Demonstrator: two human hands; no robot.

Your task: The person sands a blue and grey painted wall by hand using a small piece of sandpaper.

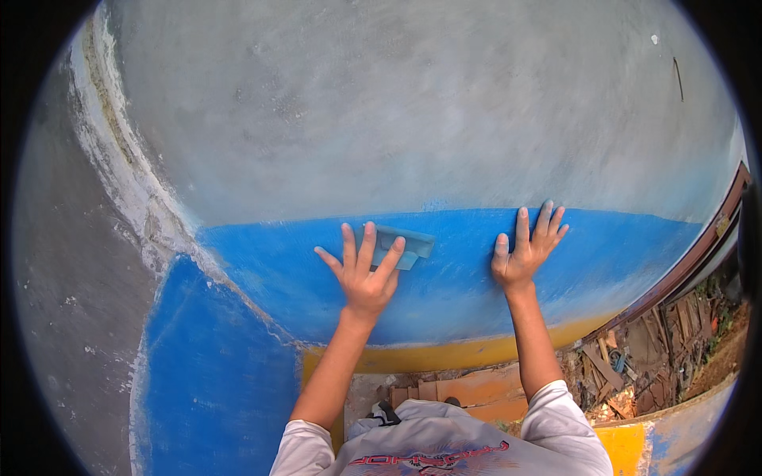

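Observation:
Before me rises a wall with a blue band under a grey upper surface. My left hand is spread on the blue band, its fingers over a folded piece of blue-grey sheet, perhaps sandpaper, which lies against the wall. Part of that sheet is hidden behind the fingers. To the right, my right hand lies on the wall with fingers apart and nothing in it, its fingertips at the band's upper edge. Pale dust coats several fingertips.
A rough, whitish wall corner runs down the left, beside another blue panel. Below the band is a yellow strip. Orange boards lie below. Wood scraps are at the lower right. A thin metal piece marks the upper right wall.

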